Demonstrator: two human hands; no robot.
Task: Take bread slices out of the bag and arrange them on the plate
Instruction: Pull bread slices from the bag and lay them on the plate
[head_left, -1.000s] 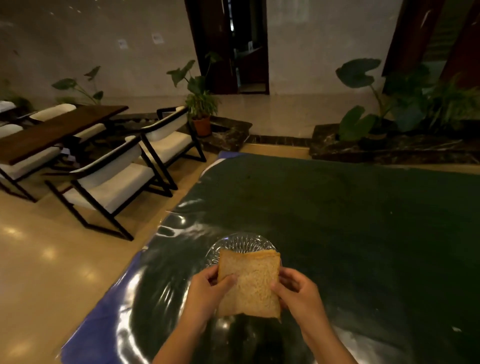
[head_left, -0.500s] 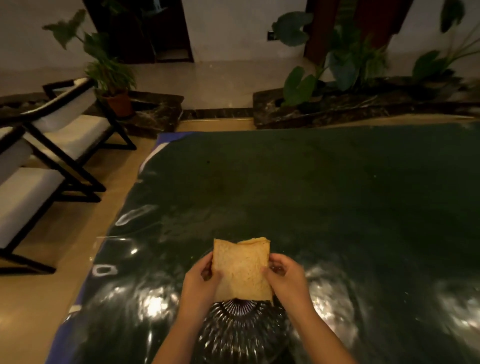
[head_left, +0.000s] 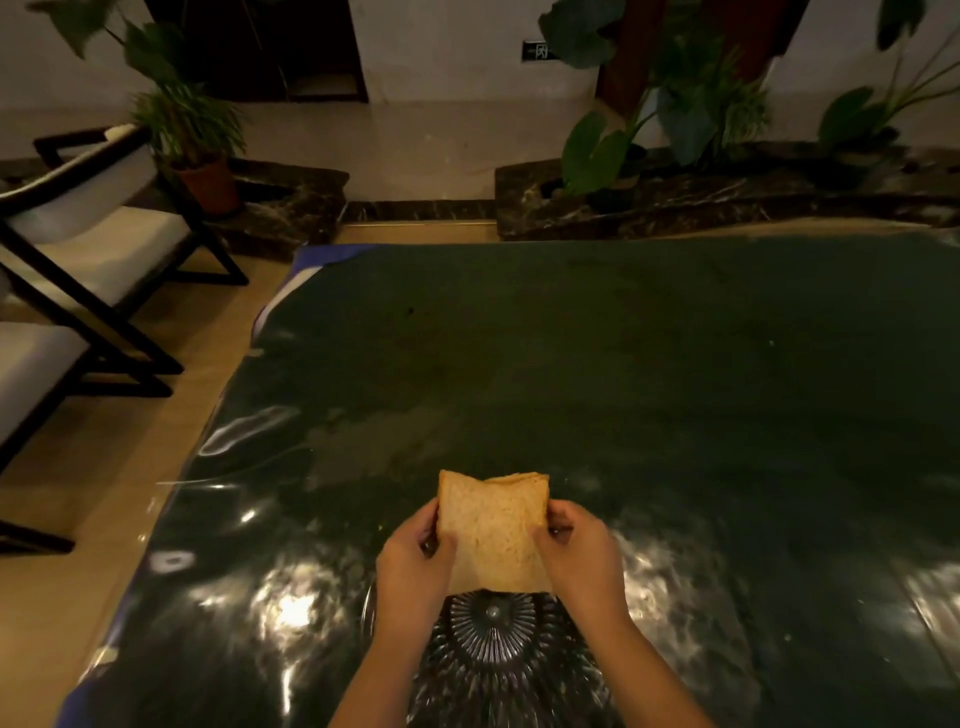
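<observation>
Both hands hold a small stack of brown bread slices (head_left: 493, 530) upright above the far rim of a clear ribbed glass plate (head_left: 498, 654). My left hand (head_left: 413, 566) pinches the stack's left edge and my right hand (head_left: 579, 558) pinches its right edge. The plate lies on the dark green table (head_left: 597, 374) close to me, partly hidden by my forearms. No bread bag is in view.
The table is covered with a shiny clear sheet; its left edge (head_left: 208, 452) drops to a tan floor. White-cushioned chairs (head_left: 78, 270) stand to the left. Potted plants (head_left: 197, 140) and a stone planter (head_left: 701, 192) lie beyond the far edge.
The view has tilted down and swung right, so the plate now shows below the bread instead of behind it. Both hands keep the same hold on the slices.
</observation>
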